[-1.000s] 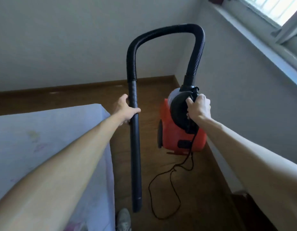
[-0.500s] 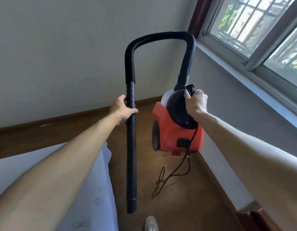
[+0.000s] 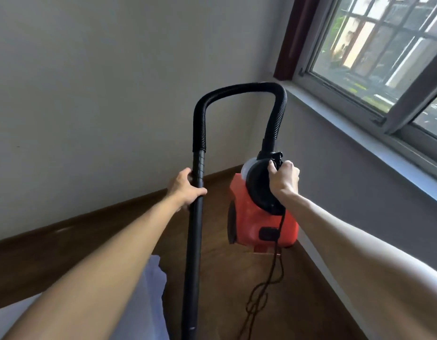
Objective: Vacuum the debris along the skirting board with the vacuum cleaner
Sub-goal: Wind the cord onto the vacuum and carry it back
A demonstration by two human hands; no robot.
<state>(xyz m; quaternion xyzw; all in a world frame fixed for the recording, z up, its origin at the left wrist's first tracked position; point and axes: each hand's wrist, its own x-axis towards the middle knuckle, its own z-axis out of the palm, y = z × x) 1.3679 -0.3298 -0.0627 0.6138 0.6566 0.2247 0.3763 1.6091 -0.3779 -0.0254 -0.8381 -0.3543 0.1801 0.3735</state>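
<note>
A red canister vacuum cleaner (image 3: 251, 222) hangs above the wooden floor, held up by my right hand (image 3: 284, 179), which grips the black handle on its top. A ribbed black hose (image 3: 237, 90) arches from the canister over to a straight black tube (image 3: 194, 241). My left hand (image 3: 185, 188) grips that tube just below the hose joint. The tube's lower end runs out of the bottom of the frame. A dark wooden skirting board (image 3: 89, 220) runs along the base of the left wall toward the corner. No debris is visible.
The black power cord (image 3: 264, 290) dangles from the canister in a loose tangle over the floor (image 3: 224, 303). A pale sheet-covered surface (image 3: 153, 298) lies at lower left under my arm. A window (image 3: 384, 50) with a grey sill fills the right wall.
The view has tilted upward, showing more window and wall. The vacuum and tube have been carried closer to the corner, and the cord has lifted and bunched. Both grips are unchanged.
</note>
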